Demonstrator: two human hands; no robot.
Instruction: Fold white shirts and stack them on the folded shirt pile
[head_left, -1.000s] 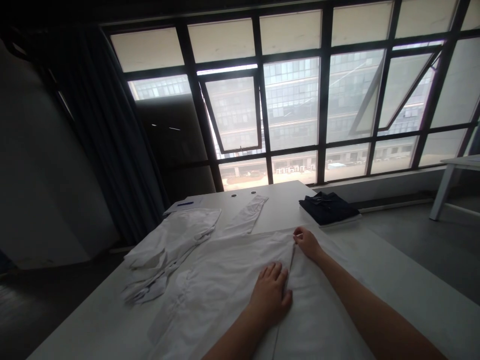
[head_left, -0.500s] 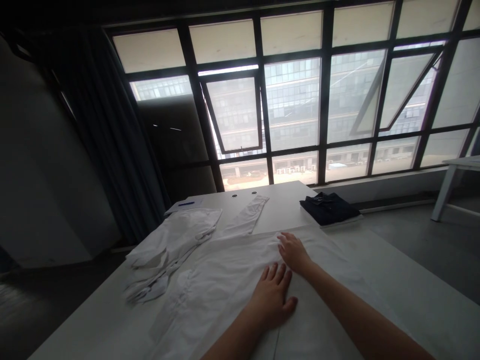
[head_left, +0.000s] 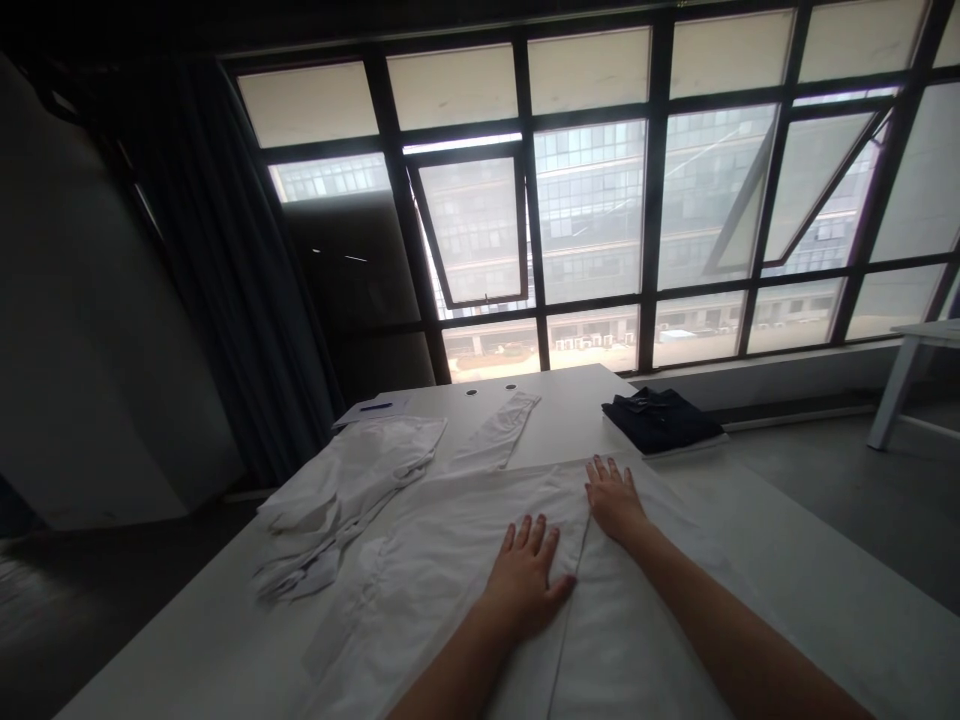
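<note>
Two spread hands, left hand and right hand, are resting flat on the garment, gripping nothing. It is lying across the surface, wrinkling like light, soft cloth; the edge running between the hands is probably offering the best hold.

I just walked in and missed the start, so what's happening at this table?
A person's left hand and right hand rest open on a spread-out white cloth garment upon a long white table. The right hand lies near the garment's far edge. A crumpled white cloth garment sits to the left, and a folded dark navy cloth garment lies beyond, to the right.
</note>
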